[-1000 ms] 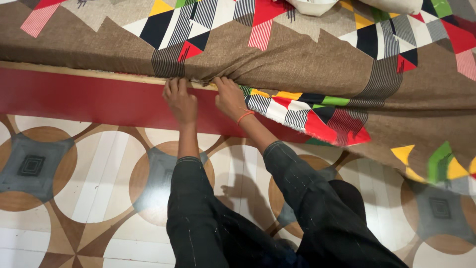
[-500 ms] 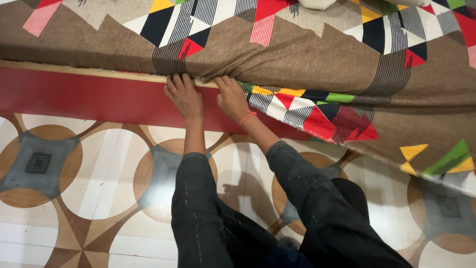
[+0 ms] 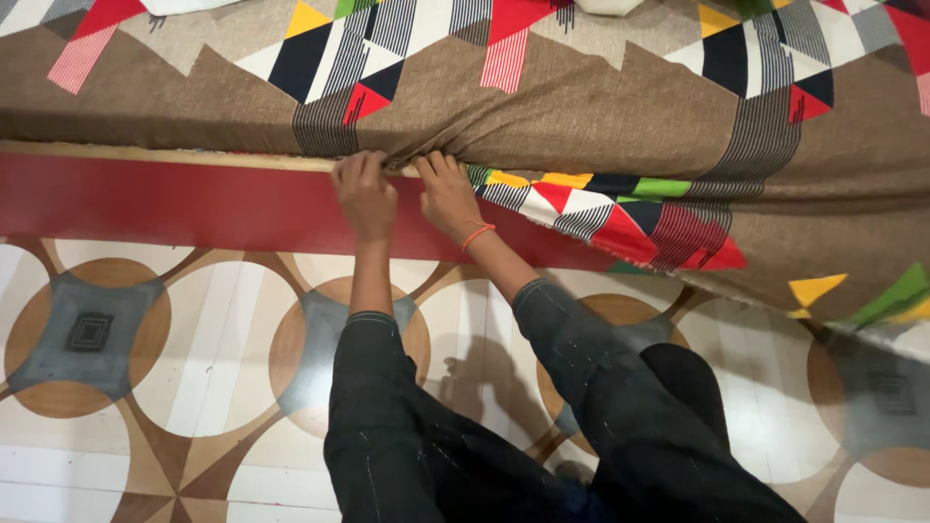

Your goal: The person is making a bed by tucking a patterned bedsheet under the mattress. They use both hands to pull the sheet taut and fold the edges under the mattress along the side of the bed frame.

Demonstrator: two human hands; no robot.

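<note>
A brown bedsheet with coloured triangles and striped patches covers a mattress on a bed with a red side panel. My left hand and my right hand sit side by side at the mattress edge. Their fingertips press the sheet's edge in between the mattress and the frame. An orange band circles my right wrist. To the right of my right hand the sheet's patterned border hangs loose over the red panel.
A pale wooden strip runs along the top of the red panel. The floor has a pattern of brown circles, grey squares and white bands. My dark sleeves and trousers fill the lower middle.
Both hands have stayed at the mattress edge, with the left hand shifted slightly to the right, closer to the right hand. The view has drifted a little.
</note>
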